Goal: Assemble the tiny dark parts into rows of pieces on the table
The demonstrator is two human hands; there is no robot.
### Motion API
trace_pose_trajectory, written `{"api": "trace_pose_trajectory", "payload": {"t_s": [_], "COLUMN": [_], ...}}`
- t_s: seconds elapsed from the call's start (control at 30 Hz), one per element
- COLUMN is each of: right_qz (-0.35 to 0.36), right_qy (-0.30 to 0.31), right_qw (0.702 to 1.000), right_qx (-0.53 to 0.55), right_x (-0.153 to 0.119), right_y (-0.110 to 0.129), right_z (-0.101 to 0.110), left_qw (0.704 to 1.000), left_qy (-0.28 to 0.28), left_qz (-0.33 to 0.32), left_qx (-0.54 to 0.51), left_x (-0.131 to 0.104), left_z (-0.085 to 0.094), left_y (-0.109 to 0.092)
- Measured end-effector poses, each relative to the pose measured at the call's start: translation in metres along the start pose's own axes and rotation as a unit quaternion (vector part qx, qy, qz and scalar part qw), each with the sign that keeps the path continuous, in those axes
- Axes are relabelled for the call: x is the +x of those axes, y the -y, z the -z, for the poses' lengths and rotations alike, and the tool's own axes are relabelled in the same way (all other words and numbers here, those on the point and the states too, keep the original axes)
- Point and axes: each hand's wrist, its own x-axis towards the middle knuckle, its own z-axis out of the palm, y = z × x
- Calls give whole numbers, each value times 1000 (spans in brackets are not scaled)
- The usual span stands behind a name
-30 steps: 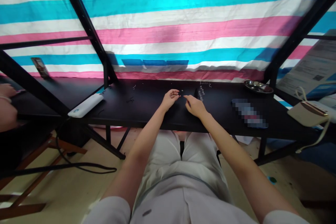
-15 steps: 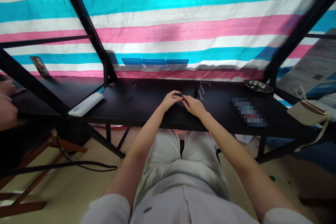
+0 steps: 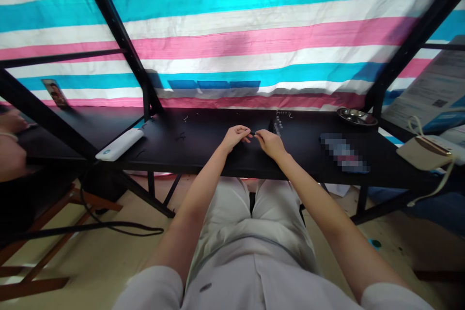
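Over the front half of the black table, my left hand and my right hand almost meet at the fingertips. A small dark piece lies between them, pinched by the fingers of both hands; its shape is too small to make out. Just behind my right hand stands a small black object, beside a cluster of small clear pieces. Thin black bits lie on the table to the left of my hands.
A white power-bank-like device lies at the left end. To the right are a steel dish, a blurred packet and a beige bag. Black frame posts flank the table. Another person's hand shows far left.
My fingertips have drawn slightly apart, and less of the dark piece shows between them. The other person's hand at the left has shifted a little.
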Motion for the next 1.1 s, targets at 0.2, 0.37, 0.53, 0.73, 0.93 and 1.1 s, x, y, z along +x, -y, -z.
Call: {"api": "trace_pose_trajectory", "payload": {"t_s": [0.2, 0.37, 0.53, 0.73, 0.93, 1.1], "right_qz": [-2, 5, 11, 21, 30, 24], "right_qy": [7, 19, 16, 19, 17, 13], "right_qw": [1000, 998, 998, 998, 997, 996], "right_qx": [-24, -52, -58, -65, -74, -85], "right_x": [1, 2, 2, 2, 1, 2], "right_y": [1, 3, 4, 7, 9, 9], "right_z": [-1, -2, -2, 2, 5, 7], "left_qw": [1000, 999, 997, 995, 993, 992], "left_qy": [-19, -44, -64, -93, -107, -112], "left_qz": [-3, -18, -24, -26, -25, -24], "left_qx": [14, 27, 22, 28, 35, 43], "left_x": [0, 0, 1, 2, 1, 1], "left_z": [-2, -3, -3, -4, -4, -3], "left_y": [-2, -2, -1, -1, 0, 0]}}
